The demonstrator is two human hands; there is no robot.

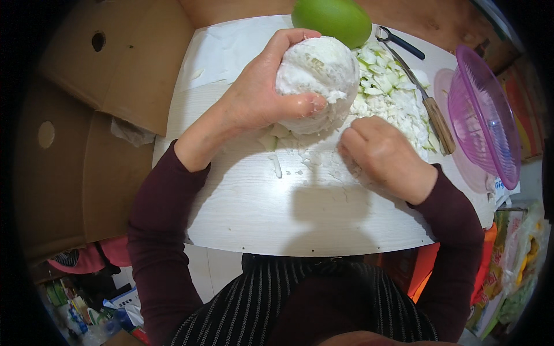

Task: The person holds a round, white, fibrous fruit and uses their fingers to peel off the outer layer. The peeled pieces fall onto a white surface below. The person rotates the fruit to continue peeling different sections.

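Left hand [254, 98] raised above the white wood-grain counter [277, 213], fingers [300, 105] clamped around a round white peeled fruit [317, 81]. Right hand [384, 153] resting curled on the counter, just below the pile of white-green peel pieces [389, 95]. Wooden-handled knife [427, 101] beside the pile.

Both arms wear long, close-fitting maroon sleeves [156, 230] reaching to the wrists. Over the torso lies a dark garment [277, 305] with thin white vertical stripes. Hands bare.
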